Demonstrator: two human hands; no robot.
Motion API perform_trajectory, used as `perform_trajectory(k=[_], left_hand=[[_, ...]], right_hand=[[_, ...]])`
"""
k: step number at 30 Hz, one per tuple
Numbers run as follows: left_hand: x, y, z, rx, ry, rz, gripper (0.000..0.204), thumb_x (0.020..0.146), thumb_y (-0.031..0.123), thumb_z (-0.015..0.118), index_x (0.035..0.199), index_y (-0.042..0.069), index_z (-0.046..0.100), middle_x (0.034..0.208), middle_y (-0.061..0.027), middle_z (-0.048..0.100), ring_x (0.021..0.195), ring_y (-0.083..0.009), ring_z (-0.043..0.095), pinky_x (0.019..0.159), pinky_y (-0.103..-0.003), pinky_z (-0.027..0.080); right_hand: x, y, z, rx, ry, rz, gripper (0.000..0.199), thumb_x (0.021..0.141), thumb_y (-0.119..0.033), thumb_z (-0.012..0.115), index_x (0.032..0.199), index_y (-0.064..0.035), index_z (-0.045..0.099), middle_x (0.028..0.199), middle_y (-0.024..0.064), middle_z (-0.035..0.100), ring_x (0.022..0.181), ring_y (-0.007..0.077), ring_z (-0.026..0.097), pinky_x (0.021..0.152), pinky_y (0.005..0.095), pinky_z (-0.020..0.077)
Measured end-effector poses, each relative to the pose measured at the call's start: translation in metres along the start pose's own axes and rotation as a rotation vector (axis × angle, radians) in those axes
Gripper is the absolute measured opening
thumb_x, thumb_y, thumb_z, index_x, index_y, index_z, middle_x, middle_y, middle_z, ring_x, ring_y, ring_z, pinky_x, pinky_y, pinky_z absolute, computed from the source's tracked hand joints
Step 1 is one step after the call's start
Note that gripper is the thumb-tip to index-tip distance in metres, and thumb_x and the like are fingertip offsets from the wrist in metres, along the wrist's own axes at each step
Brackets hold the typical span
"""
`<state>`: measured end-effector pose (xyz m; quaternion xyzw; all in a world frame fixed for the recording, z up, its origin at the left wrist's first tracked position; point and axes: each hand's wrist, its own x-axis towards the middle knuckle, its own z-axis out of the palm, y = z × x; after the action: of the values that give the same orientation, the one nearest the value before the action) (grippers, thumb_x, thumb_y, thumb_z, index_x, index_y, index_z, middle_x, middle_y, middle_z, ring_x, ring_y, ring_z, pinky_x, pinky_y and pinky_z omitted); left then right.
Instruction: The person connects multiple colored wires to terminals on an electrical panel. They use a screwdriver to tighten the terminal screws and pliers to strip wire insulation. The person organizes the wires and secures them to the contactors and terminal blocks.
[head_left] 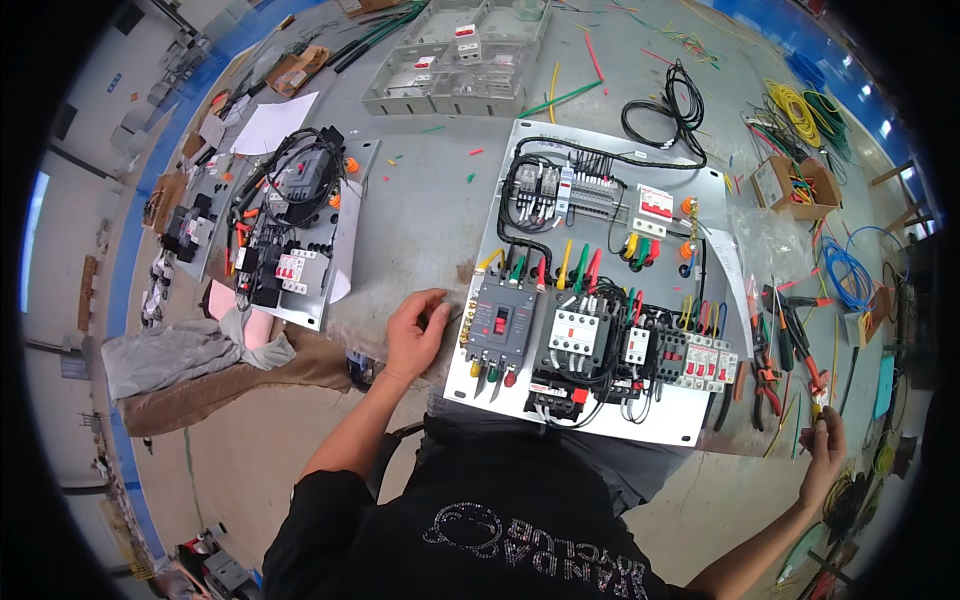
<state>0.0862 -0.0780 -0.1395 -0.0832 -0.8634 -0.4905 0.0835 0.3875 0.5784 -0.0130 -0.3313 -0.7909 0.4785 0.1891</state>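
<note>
A white metal mounting panel [640, 425] full of wired electrical parts lies on the grey table in front of me. My left hand [415, 335] rests at its left edge, thumb and fingers slightly apart, holding nothing visible. Closest to that hand is a grey moulded-case circuit breaker [500, 322] with a red toggle. A white-faced contactor [574, 332] and a row of small breakers [708, 365] sit farther right on the panel. My right hand [825, 450] is at the table's right edge, fingers closed around the end of a small yellow-tipped item [818, 408] whose kind I cannot make out.
Red-handled pliers [765, 385] and other hand tools lie right of the panel. Coiled yellow wire [792, 112], blue wire [846, 272] and a cardboard box [800, 185] are beyond. A second wired panel [315, 300] lies left; a clear compartment bin [450, 95] stands at the back.
</note>
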Motion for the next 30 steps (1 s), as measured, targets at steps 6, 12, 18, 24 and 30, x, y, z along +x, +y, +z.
perform_trajectory(k=[6, 12, 18, 24, 30], left_hand=[[0.025, 0.002, 0.001, -0.310, -0.064, -0.135, 0.028, 0.102, 0.011, 0.075, 0.128, 0.001, 0.072, 0.105, -0.0064, 0.074, 0.092, -0.0115, 0.066, 0.084, -0.028, 0.054], [0.079, 0.055, 0.006, -0.426, -0.294, 0.034, 0.036, 0.102, 0.015, 0.074, 0.135, 0.002, 0.070, 0.124, -0.0083, 0.073, 0.114, -0.0160, 0.067, 0.097, -0.034, 0.055], [0.115, 0.063, 0.001, -0.498, -0.548, 0.064, 0.035, 0.105, 0.021, 0.071, 0.134, 0.002, 0.072, 0.132, -0.0089, 0.071, 0.121, -0.0169, 0.065, 0.104, -0.034, 0.052], [0.152, 0.058, 0.012, -0.458, -0.726, 0.175, 0.030, 0.109, 0.023, 0.066, 0.127, 0.001, 0.076, 0.127, -0.0070, 0.074, 0.116, -0.0151, 0.066, 0.102, -0.034, 0.052], [0.158, 0.056, 0.009, -0.532, -0.905, 0.239, 0.028, 0.109, 0.023, 0.066, 0.115, -0.001, 0.078, 0.121, -0.0060, 0.075, 0.109, -0.0150, 0.067, 0.098, -0.032, 0.052]], right_hand=[[-0.015, -0.041, -0.010, 0.452, 0.084, -0.083, 0.042, 0.115, -0.025, 0.055, 0.149, 0.0001, 0.057, 0.112, 0.0067, 0.066, 0.091, 0.0138, 0.063, 0.077, 0.0277, 0.0511], [-0.035, -0.052, 0.014, 0.935, -0.136, -0.070, 0.048, 0.115, -0.027, 0.051, 0.154, 0.0002, 0.047, 0.113, 0.0097, 0.060, 0.087, 0.0143, 0.051, 0.071, 0.0277, 0.0446], [-0.064, -0.059, 0.067, 1.043, -0.109, 0.034, 0.042, 0.114, -0.029, 0.051, 0.145, -0.0005, 0.049, 0.107, 0.0138, 0.059, 0.073, 0.0146, 0.050, 0.055, 0.0238, 0.0426], [-0.086, -0.091, 0.106, 0.912, -0.102, 0.015, 0.040, 0.114, -0.030, 0.052, 0.141, -0.0008, 0.051, 0.098, 0.0114, 0.062, 0.067, 0.0129, 0.054, 0.050, 0.0231, 0.0400], [-0.069, -0.197, 0.173, 0.562, -0.349, -0.238, 0.049, 0.107, -0.037, 0.055, 0.133, 0.0048, 0.054, 0.093, 0.0105, 0.063, 0.062, 0.0125, 0.056, 0.051, 0.0236, 0.0418]])
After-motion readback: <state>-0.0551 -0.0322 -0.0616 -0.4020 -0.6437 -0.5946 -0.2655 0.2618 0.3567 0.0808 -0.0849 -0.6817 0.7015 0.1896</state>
